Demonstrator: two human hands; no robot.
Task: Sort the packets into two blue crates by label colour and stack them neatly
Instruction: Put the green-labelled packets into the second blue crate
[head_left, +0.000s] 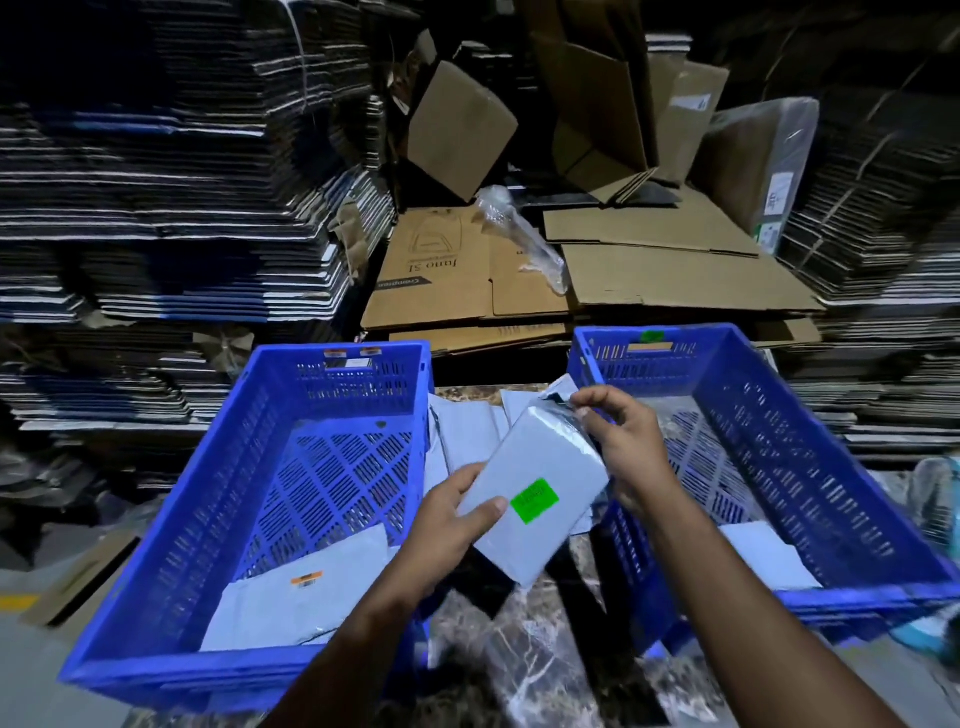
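Note:
A grey packet with a green label (540, 488) is held up between the two blue crates. My left hand (452, 525) grips its lower left edge, thumb on top. My right hand (623, 447) pinches its upper right end. The left blue crate (249, 519) holds a grey packet with an orange label (306, 587) at its near end. In the right blue crate (810, 467) lies a grey packet (763, 556) at the near end, its label hidden. Several more grey packets (467, 436) lie on the marble surface between the crates.
Flattened brown cardboard boxes (519, 280) and a clear plastic wrap (524, 239) lie behind the crates. Tall stacks of flattened cartons (171, 182) rise at left and right. The dark marble tabletop (524, 660) shows between my forearms.

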